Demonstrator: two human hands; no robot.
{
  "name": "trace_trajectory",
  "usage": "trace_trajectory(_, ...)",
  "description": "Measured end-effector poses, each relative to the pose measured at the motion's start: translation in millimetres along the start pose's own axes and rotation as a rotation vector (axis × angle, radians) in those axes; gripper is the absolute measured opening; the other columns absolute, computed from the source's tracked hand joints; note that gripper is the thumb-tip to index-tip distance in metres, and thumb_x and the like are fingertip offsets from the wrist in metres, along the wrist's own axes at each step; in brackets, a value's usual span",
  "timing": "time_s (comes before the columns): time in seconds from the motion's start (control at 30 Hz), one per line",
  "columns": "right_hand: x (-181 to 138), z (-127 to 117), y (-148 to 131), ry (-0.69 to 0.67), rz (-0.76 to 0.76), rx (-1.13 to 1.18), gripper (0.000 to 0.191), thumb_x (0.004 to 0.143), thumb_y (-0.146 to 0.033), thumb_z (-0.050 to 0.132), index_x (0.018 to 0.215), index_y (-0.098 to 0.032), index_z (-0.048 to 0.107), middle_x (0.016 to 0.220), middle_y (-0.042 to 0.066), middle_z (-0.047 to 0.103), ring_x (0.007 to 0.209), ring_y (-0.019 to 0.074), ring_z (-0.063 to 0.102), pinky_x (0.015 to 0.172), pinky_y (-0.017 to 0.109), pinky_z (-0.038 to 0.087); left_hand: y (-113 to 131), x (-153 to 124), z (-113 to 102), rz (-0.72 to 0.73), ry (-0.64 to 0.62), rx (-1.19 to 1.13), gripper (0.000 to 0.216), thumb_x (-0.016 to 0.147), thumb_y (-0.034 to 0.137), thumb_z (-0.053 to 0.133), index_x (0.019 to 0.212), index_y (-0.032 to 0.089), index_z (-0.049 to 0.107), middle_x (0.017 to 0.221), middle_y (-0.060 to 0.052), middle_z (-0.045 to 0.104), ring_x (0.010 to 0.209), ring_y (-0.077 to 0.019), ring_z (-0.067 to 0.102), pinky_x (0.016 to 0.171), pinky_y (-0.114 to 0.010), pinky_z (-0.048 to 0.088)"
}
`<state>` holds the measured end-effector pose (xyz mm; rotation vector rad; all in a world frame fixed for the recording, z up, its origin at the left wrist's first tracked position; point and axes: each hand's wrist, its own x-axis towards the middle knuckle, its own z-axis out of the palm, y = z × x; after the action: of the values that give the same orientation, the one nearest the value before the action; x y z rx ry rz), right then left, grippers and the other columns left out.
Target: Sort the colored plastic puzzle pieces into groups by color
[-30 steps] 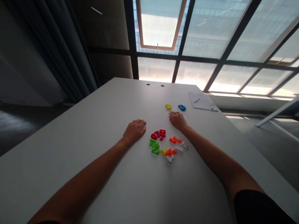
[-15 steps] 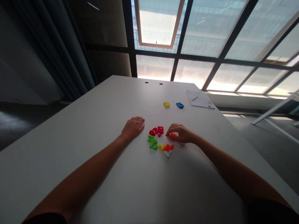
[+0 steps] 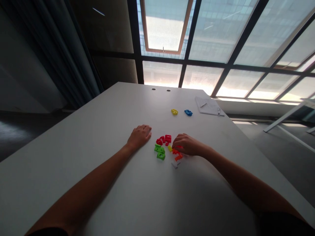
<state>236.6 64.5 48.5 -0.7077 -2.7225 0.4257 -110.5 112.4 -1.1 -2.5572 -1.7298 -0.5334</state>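
My left hand (image 3: 140, 135) lies flat on the white table (image 3: 118, 193), fingers stretched out, holding nothing. To its right are several red plastic pieces (image 3: 168, 137), some with cut-out openings, and a group of green pieces (image 3: 160, 156). My right hand (image 3: 185, 144) is bent low over several orange pieces (image 3: 178, 157), partly hiding them. Its fingertips are curled together at the edge of a small yellow piece (image 3: 170, 148), which they appear to grip. White pieces (image 3: 174, 165) lie just nearer to me.
Farther back sit a separate yellow piece (image 3: 174, 112) and a blue piece (image 3: 188, 112). Sheets of paper (image 3: 209, 105) with pens on them rest near the right edge. Two round holes (image 3: 168, 90) are at the far edge, before large windows.
My right hand has shifted slightly left and toward me, its fingers curling in. The small yellow piece has moved away from me, toward the red pieces. My left hand stays put.
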Motion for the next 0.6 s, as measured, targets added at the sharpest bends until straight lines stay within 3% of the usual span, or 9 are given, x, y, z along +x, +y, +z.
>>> trace_trajectory(0.23,5.0,9.3,5.4,0.016,0.047,-0.110,0.015,0.106,-0.015,0.084,0.112,-0.028,0.090,0.117,0.009,0.088,0.122,0.0306,0.078,0.110,0.046,0.059,0.9,0.3,-0.5,-0.002,0.011,-0.005,0.035,0.111,0.030,0.061,0.141,0.026,0.080,0.150,-0.015,0.080,0.138,-0.0356,0.073,0.116,-0.052,0.062)
trace_trajectory(0.4,7.0,5.2,7.6,0.020,0.012,-0.065,0.016,0.107,-0.012,0.083,0.109,-0.026,0.089,0.111,0.008,0.089,0.116,0.0294,0.080,0.108,0.045,0.060,2.0,0.4,-0.7,-0.007,0.016,0.002,0.034,0.111,0.029,0.062,0.140,0.026,0.080,0.150,-0.015,0.080,0.137,-0.0358,0.074,0.116,-0.052,0.062)
trace_trajectory(0.5,11.1,-6.1,23.8,0.118,0.024,-0.017,0.013,0.109,-0.016,0.082,0.113,-0.026,0.089,0.112,0.008,0.089,0.113,0.0279,0.081,0.106,0.042,0.061,1.4,0.4,-0.7,-0.003,0.022,0.005,0.034,0.110,0.028,0.063,0.139,0.027,0.080,0.150,-0.014,0.081,0.136,-0.0349,0.075,0.115,-0.051,0.063)
trace_trajectory(0.6,20.1,-14.8,55.7,0.229,0.156,-0.058,0.011,0.109,-0.016,0.082,0.113,-0.024,0.089,0.113,0.010,0.089,0.110,0.0280,0.082,0.105,0.040,0.062,0.6,0.6,-0.8,-0.001,0.015,0.011,0.034,0.111,0.029,0.062,0.140,0.026,0.080,0.150,-0.015,0.080,0.137,-0.0352,0.074,0.117,-0.052,0.062)
